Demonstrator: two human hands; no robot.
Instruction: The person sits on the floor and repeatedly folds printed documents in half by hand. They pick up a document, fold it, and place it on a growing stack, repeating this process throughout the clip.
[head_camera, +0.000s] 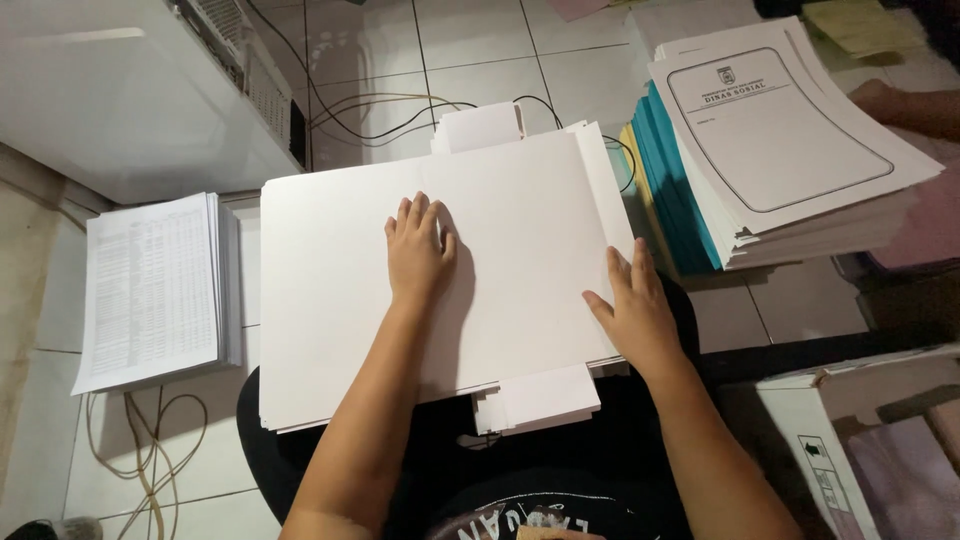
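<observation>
A large white folded sheet of card (330, 290) lies flat on my lap over a pile of smaller white papers (540, 398) that stick out at its near and far edges. My left hand (418, 248) presses palm down on the middle of the card, fingers together. At the card's right edge rests my right hand (632, 305), flat, with fingers spread and the thumb on the card. Neither hand grips anything.
A stack of printed table sheets (150, 290) lies on the tiled floor at left. At right stands a tall pile of white, blue and yellow folders (770, 150), with another person's hand (905, 105) beyond it. A white machine (130, 90) and cables sit behind; a cardboard box (850, 440) is at lower right.
</observation>
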